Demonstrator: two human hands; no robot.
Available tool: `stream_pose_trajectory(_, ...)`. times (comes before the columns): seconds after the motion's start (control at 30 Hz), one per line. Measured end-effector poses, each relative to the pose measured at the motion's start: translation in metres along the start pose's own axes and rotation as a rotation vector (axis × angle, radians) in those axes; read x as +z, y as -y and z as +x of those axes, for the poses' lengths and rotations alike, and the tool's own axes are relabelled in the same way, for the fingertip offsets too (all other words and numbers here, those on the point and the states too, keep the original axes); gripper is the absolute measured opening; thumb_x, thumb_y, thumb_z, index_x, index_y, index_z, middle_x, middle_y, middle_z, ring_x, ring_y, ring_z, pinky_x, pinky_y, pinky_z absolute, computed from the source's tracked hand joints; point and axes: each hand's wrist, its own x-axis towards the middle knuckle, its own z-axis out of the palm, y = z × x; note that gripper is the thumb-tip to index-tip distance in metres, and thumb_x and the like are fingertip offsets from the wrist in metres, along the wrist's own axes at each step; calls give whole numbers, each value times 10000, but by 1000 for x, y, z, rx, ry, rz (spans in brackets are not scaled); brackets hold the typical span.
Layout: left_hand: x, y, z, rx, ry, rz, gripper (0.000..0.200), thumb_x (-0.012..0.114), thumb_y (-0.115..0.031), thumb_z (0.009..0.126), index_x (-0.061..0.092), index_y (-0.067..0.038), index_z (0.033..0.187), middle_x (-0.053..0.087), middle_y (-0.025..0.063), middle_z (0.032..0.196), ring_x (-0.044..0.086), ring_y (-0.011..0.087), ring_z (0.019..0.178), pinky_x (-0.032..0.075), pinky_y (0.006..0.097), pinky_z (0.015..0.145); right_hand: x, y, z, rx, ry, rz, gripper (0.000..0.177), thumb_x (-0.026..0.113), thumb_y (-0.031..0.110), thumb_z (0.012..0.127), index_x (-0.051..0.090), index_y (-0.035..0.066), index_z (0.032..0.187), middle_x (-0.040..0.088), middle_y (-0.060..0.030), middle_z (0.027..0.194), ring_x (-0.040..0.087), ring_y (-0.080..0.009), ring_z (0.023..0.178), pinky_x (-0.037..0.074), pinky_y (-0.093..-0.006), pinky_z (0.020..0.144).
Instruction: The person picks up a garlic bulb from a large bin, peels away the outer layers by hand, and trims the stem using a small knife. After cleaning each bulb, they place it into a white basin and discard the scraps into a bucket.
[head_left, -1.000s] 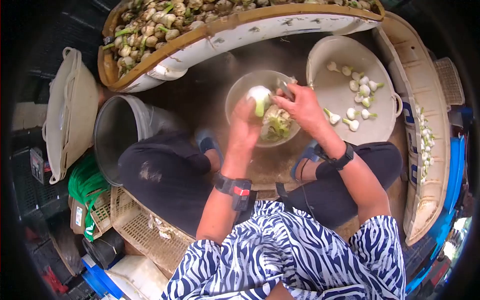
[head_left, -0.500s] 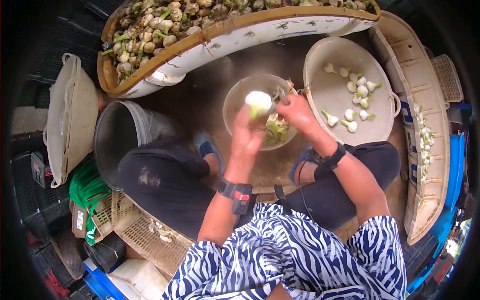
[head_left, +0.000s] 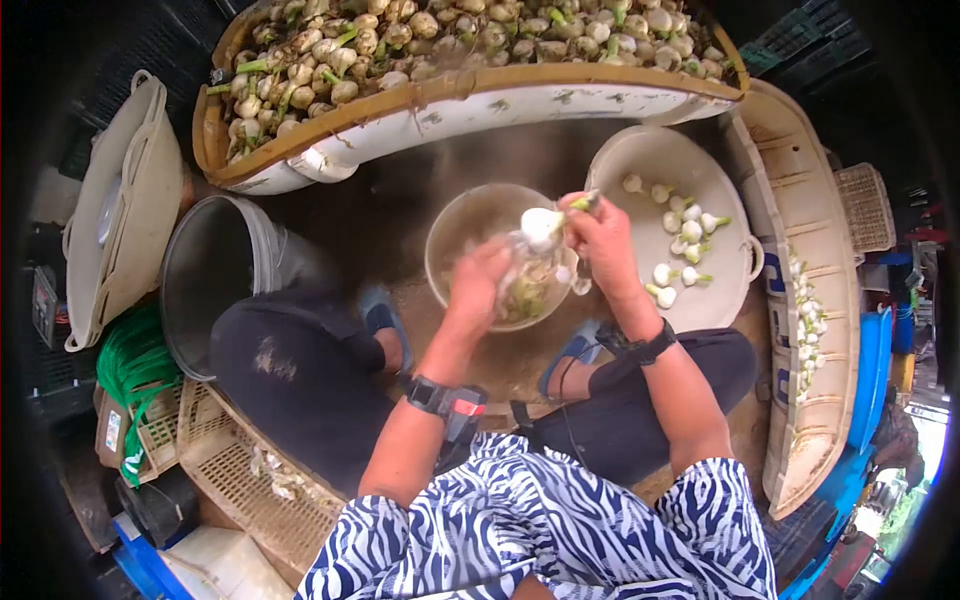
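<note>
My right hand (head_left: 602, 238) is closed on the green stem of a white garlic bulb (head_left: 541, 228), held above a round pale basin (head_left: 437, 262). A small dark shape by the right fingers cannot be made out clearly. My left hand (head_left: 482, 282) is just left of and below the bulb, its fingers smeared by motion. Thin whitish skin shows between the left hand and the bulb. Green and pale peelings (head_left: 527, 297) lie in the basin below. At the right, a larger basin (head_left: 640, 155) holds several white trimmed garlic bulbs (head_left: 692, 230).
A long trough (head_left: 480, 90) heaped with untrimmed garlic (head_left: 400, 40) spans the far side. A grey bucket (head_left: 205, 290) and stacked pale tubs (head_left: 115, 215) stand left. A long tray (head_left: 800, 180) with more bulbs lies right. Perforated crates (head_left: 225, 440) are at lower left.
The bulb was in my left hand, with a knife-like tool in my right. Now my right hand has the bulb by its stem, and my left hand is lower. The view has shifted.
</note>
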Motion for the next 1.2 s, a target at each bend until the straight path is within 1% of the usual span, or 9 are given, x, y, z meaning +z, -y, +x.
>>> stream_pose_trajectory(0.2,-12,4,24,-44,-21,553,297,616,-65,811,626,13,1097,650,81,1008,595,142,866,471,273,789,-68,26,12,-84,-287,-7,128,551,111,840,602,39,932,480,12,550,363,-47,414,265,-195,388)
stream_pose_trajectory(0.33,11,14,37,465,94,768,447,655,-150,815,524,7,1213,557,85,1088,600,190,859,498,302,746,-67,34,0,-46,-300,134,120,553,142,860,596,51,924,485,4,551,375,-59,417,280,-190,394)
stream_pose_trajectory(0.4,34,-14,26,43,179,136,418,644,-159,837,521,-15,1209,564,98,1045,604,180,821,503,278,673,-51,23,1,-21,-223,200,138,547,162,887,586,48,954,489,-11,569,385,-65,442,289,-192,406)
stream_pose_trajectory(0.63,3,-19,39,-48,30,-362,95,567,-46,867,552,-29,960,550,41,682,527,119,558,409,240,467,-3,4,6,135,-28,541,166,511,151,883,568,33,984,485,-13,585,390,-80,465,296,-199,424)
stream_pose_trajectory(0.73,-19,-13,54,-43,-13,-192,191,598,-40,830,575,-40,1019,585,73,720,578,171,647,465,297,571,-40,31,14,65,-256,247,214,543,176,845,584,17,983,504,-25,595,411,-76,478,323,-214,446)
stream_pose_trajectory(0.8,-28,2,56,652,-120,1242,288,622,-22,761,608,-58,1047,620,110,768,608,257,802,470,387,747,-77,40,29,-52,-493,-395,229,577,188,822,608,3,953,535,-19,611,458,-73,514,359,-232,474)
stream_pose_trajectory(0.87,-31,18,50,728,-189,1614,292,611,-58,737,644,-76,1027,634,142,871,593,324,918,421,443,850,-90,56,37,-216,-590,-473,225,582,179,809,615,-5,935,530,-28,600,472,-72,531,376,-243,489)
stream_pose_trajectory(1.07,-19,9,54,61,186,1671,213,539,-110,793,663,-89,965,611,153,979,597,344,902,407,458,831,-81,134,127,-513,-442,-1135,188,600,152,756,620,16,883,590,-207,734,609,-317,683,467,-406,628)
stream_pose_trajectory(1.2,-24,4,52,635,-64,1660,312,560,-70,768,558,-37,1078,596,172,908,581,346,877,420,451,826,-89,134,253,-637,-211,-1469,213,550,118,757,627,40,939,631,-204,841,593,-390,794,469,-463,701)
